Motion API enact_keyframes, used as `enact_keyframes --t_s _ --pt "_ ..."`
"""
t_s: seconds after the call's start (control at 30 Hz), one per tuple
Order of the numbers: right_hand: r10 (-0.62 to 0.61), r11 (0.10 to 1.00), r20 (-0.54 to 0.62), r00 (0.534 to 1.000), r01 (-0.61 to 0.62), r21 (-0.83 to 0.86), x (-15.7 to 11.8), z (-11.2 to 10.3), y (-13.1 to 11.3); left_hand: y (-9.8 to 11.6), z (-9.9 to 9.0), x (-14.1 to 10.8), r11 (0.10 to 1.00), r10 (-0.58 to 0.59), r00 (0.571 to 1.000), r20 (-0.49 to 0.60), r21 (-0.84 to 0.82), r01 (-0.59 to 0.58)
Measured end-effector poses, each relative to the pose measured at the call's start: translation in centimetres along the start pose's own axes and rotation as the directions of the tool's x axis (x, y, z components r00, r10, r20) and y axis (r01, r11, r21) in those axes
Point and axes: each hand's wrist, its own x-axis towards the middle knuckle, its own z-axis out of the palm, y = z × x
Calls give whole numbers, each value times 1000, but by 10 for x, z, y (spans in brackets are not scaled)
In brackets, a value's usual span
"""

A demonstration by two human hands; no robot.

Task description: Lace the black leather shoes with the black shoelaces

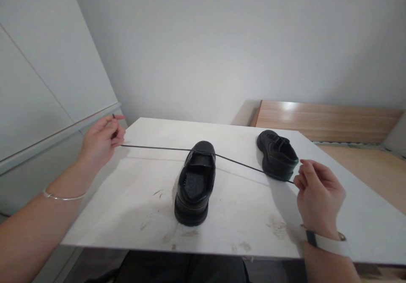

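A black shoe (194, 185) stands upright mid-table with its heel toward me and its opening facing up. A thin black lace (155, 148) runs out from both sides of its front part. My left hand (103, 137) is closed on the lace's left end, raised near the table's left edge. On the other side, my right hand (317, 190) pinches the right end, beside the second shoe. Both stretches of lace look drawn out nearly straight above the table.
A second black shoe (277, 156), laced, stands at the back right of the white table (127, 215). Behind it is a wooden board (317, 116). White cabinets (47, 63) rise at the left, and a plain wall lies behind.
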Motion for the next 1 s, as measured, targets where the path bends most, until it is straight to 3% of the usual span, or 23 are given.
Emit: enact_keyframes --t_s 0.13,0.23,0.27,0.37,0.43,0.5,0.63,0.77,1.0 --pt "-26 984 170 985 56 -172 -7 12 1 8 17 -5 988 100 993 67 110 -107" --pt "23 955 388 922 94 -280 -16 30 -2 25 38 -18 936 186 956 226 256 -243" --pt "45 950 450 892 102 -296 -18 38 -3 31 47 -24 908 192 930 312 302 -289" --pt "79 950 579 812 115 -290 -25 58 -4 48 73 -42 735 152 781 605 459 -498" --pt "92 942 636 766 139 -304 -28 68 -3 52 87 -50 673 118 717 687 476 -566" --pt "89 903 685 723 232 -362 -29 75 -2 49 96 -52 624 95 690 718 497 -603" --pt "34 775 787 616 481 -410 -34 84 2 41 106 -53 550 64 673 737 537 -639" --pt "42 748 839 542 539 -387 -44 96 6 41 111 -55 572 54 669 742 526 -629" --pt "30 747 830 557 540 -389 -49 105 13 45 114 -56 646 51 699 714 510 -568"
